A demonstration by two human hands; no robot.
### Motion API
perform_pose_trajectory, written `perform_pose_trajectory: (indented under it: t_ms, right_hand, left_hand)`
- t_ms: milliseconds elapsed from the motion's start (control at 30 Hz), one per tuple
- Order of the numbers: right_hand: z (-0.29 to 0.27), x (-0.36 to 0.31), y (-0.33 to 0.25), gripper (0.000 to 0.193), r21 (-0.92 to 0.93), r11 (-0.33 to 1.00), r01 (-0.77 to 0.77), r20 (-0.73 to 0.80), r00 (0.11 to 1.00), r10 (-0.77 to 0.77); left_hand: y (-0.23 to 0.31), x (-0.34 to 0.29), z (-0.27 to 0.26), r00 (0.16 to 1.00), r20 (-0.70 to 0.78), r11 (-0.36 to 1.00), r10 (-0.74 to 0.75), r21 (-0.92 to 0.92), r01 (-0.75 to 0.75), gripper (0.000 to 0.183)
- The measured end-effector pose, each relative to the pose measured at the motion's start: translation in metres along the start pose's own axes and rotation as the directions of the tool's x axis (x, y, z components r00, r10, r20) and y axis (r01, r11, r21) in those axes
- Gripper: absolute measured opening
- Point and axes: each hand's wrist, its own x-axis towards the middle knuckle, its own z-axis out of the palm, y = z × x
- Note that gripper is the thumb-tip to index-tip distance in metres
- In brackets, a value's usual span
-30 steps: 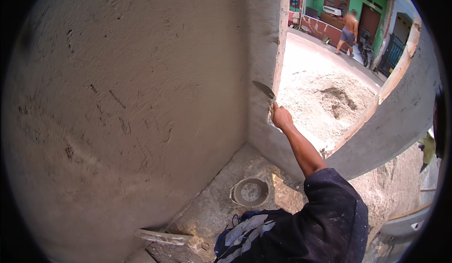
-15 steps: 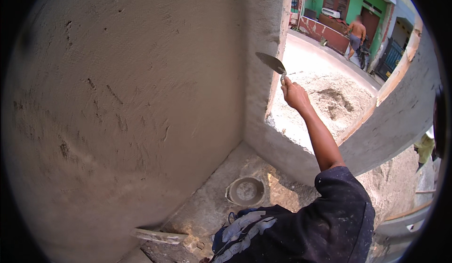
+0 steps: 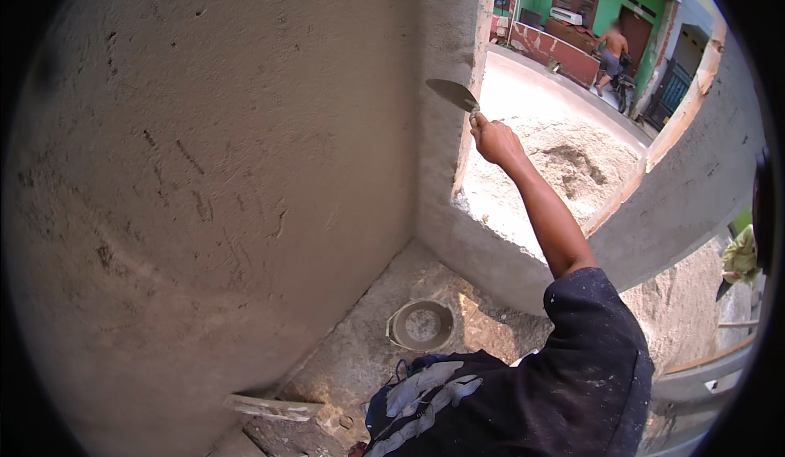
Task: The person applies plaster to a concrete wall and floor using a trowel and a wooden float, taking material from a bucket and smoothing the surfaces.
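My right hand (image 3: 497,141) is closed round the handle of a pointed trowel (image 3: 451,93), my arm stretched out ahead. The trowel's dark blade points left, in front of the narrow grey plastered wall strip (image 3: 446,142) beside the window opening. Whether the blade touches the plaster, I cannot tell. A broad wall (image 3: 245,146) of brownish plaster, scored and pitted in places, fills the left side and meets the strip in a corner. My left hand does not show.
On the floor below stands a round bucket (image 3: 421,324) with grey residue inside. A wooden board (image 3: 274,408) lies at the wall's foot. Beyond the opening are a sand heap (image 3: 572,163) and a person (image 3: 612,52) by a green house. Another person's sleeve (image 3: 740,257) shows at far right.
My right hand and the trowel have shifted slightly left and up in the picture, while the whole view has also moved a little. The grip on the trowel is unchanged.
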Motion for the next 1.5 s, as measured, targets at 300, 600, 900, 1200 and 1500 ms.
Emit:
perform_pose_trajectory:
  t_ms: [300,600,900,1200,1500]
  right_hand:
    - [0.031,0.017,-0.035,0.048,0.191,0.98,-0.047,-0.289,0.952,0.102]
    - [0.089,0.001,-0.027,0.049,0.183,0.981,-0.058,-0.275,0.955,0.108]
    - [0.233,-0.064,0.022,0.053,0.05,0.992,-0.114,0.133,0.985,0.106]
    - [0.329,-0.091,0.001,0.052,0.101,0.97,-0.223,0.071,0.974,0.216]
    - [0.417,-0.111,0.031,0.049,0.149,0.972,-0.183,-0.088,0.976,0.197]
  left_hand:
    - [0.001,-0.015,-0.006,1.0,-0.01,1.0,-0.005,-0.007,0.004,0.028]
    - [-0.007,-0.04,-0.007,0.999,-0.008,0.999,-0.04,-0.021,0.04,0.028]
    - [-0.017,-0.067,-0.015,0.997,0.001,0.997,-0.071,-0.027,0.071,0.028]
    - [-0.057,-0.082,-0.026,0.978,0.21,0.988,-0.004,0.151,-0.028,0.027]
    - [-0.071,0.011,0.03,0.981,0.109,0.978,0.162,0.118,-0.175,0.009]
